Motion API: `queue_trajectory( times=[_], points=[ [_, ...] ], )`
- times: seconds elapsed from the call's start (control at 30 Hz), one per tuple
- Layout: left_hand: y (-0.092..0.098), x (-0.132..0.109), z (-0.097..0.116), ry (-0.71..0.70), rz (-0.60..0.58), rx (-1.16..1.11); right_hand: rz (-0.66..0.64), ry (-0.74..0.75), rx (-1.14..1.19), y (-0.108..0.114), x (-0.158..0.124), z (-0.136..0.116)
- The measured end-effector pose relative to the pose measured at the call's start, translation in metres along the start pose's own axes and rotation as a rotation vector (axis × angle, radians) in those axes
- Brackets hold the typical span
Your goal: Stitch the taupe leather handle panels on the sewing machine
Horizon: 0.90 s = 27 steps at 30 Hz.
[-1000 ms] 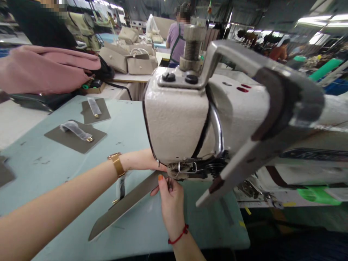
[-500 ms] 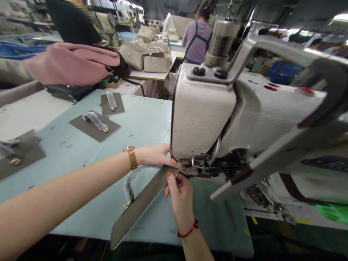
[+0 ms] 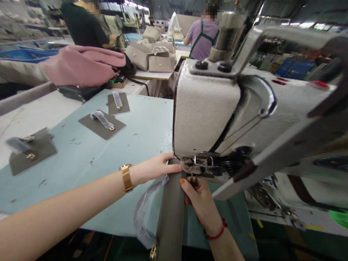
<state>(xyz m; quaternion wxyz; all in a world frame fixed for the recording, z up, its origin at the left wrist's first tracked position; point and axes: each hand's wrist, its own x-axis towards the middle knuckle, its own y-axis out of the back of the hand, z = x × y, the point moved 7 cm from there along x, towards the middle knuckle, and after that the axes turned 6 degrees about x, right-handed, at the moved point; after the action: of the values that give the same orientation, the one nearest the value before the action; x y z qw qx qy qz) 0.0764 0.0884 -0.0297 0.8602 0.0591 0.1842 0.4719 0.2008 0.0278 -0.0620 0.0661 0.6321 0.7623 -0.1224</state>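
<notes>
Here, the long taupe leather strip (image 3: pixel 171 214) is lying on the pale green worktop (image 3: pixel 81 159), its long axis running straight away from the person and its far end pointing under the cream metal sewing machine (image 3: pixel 206 108). The left hand (image 3: pixel 154 168) is pressing it with outstretched fingers, while the right hand (image 3: pixel 199 199) is pinching its right edge (thumb on top).
</notes>
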Motion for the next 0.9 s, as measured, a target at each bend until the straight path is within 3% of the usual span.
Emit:
queue_trajectory(
  times=[0.3,0.47,0.63,0.77,0.9],
  points=[
    [0.007,0.000,0.011,-0.090,-0.011,0.037,-0.005,0.000,0.049,0.010,0.005,0.011],
    [0.018,0.009,-0.017,-0.075,-0.036,0.032,-0.011,0.024,-0.005,0.012,0.004,0.007],
    [0.024,0.001,-0.053,0.122,0.067,-0.166,-0.006,0.016,-0.009,0.010,-0.003,-0.002],
    [0.010,-0.017,-0.077,0.166,0.184,-0.431,0.008,-0.023,-0.034,0.006,-0.012,0.000],
    [-0.008,-0.040,-0.094,0.123,0.212,-0.360,-0.024,-0.056,-0.137,0.011,-0.030,0.014]
  ],
)
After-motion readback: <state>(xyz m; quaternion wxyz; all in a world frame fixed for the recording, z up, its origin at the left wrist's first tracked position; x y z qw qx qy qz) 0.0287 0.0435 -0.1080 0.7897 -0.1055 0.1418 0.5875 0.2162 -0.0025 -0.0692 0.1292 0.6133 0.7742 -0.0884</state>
